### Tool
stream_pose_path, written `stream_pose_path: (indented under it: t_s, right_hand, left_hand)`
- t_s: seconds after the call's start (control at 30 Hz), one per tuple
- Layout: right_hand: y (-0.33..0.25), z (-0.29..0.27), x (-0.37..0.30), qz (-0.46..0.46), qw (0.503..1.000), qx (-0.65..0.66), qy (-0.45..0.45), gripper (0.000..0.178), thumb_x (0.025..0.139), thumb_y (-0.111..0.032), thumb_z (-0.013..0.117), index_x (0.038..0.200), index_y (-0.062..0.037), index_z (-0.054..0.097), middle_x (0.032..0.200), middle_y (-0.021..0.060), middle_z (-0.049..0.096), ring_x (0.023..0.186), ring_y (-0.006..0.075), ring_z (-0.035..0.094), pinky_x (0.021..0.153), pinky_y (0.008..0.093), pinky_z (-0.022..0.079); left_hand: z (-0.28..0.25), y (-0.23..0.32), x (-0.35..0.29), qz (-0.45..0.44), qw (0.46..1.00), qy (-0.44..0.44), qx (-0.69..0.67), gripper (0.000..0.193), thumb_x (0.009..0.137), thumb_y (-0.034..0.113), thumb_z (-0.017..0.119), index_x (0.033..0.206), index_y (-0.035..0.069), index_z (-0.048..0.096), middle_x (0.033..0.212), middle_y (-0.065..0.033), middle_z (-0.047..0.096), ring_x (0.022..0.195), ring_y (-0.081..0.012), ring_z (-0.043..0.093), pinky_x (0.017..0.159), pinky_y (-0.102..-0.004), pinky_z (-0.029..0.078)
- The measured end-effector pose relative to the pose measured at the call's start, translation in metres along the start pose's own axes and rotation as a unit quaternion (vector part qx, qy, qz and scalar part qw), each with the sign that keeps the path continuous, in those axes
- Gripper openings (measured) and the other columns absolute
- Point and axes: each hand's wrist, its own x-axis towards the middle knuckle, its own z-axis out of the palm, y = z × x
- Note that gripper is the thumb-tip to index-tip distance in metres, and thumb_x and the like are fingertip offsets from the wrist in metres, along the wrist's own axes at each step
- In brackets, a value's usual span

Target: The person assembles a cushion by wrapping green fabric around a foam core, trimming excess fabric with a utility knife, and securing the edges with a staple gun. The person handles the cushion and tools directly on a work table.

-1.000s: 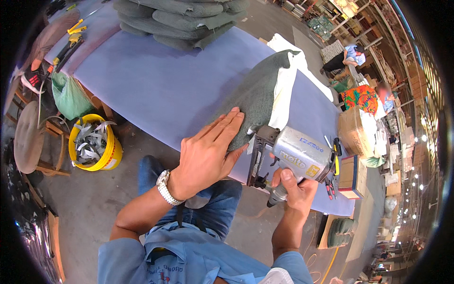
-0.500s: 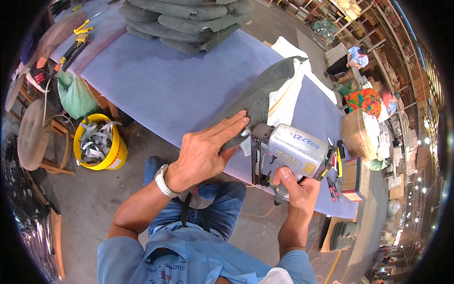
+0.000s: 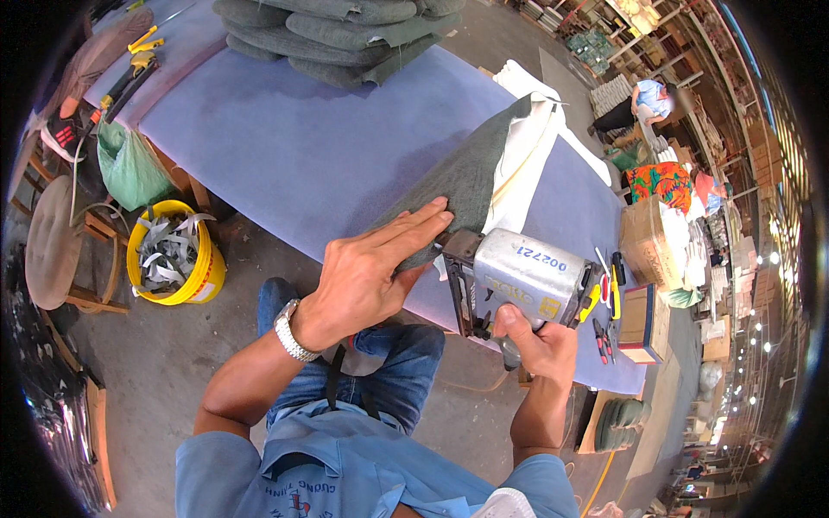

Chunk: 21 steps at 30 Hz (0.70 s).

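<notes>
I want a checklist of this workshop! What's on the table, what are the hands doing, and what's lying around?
Surface: long table with a lilac cloth cover.
Job's things: grey-green fabric-covered cushion panel with white padding; silver pneumatic staple gun set against its edge.
Clutter: stack of grey-green cushions; yellow bucket of grey scraps; green plastic bag; small hand tools.
Grippers: left hand flat, pressing the fabric; right hand gripping the gun's handle.
Cables: thin yellow hose on the floor.
Surroundings: round wooden stool; other workers far off.
</notes>
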Motion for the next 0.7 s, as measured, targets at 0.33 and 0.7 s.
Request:
stream_pose_path:
  t_s: [0.33, 0.7]
  right_hand:
    - [0.002, 0.009, 0.001, 0.06, 0.997, -0.045, -0.024, 0.034, 0.088, -0.002, 0.078, 0.119, 0.0049, 0.066, 0.1, 0.0111, 0.074, 0.074, 0.0151, 0.07, 0.065, 0.0276, 0.056]
    - [0.032, -0.055, -0.015, 0.103, 0.972, -0.152, 0.149, 0.036, 0.091, -0.007, 0.075, 0.12, 0.0075, 0.06, 0.082, 0.0112, 0.069, 0.063, 0.0158, 0.066, 0.055, 0.0304, 0.054]
  left_hand:
    - [-0.003, -0.006, -0.009, -0.033, 0.999, -0.021, 0.006, 0.067, 0.074, 0.0, 0.083, 0.137, 0.006, 0.062, 0.141, -0.0137, 0.063, 0.126, -0.0316, 0.064, 0.101, -0.0356, 0.055]
    - [0.013, -0.032, -0.018, -0.088, 0.996, 0.01, -0.026, 0.075, 0.082, 0.025, 0.086, 0.147, 0.008, 0.053, 0.144, -0.0154, 0.061, 0.126, -0.0341, 0.063, 0.102, -0.0402, 0.054]
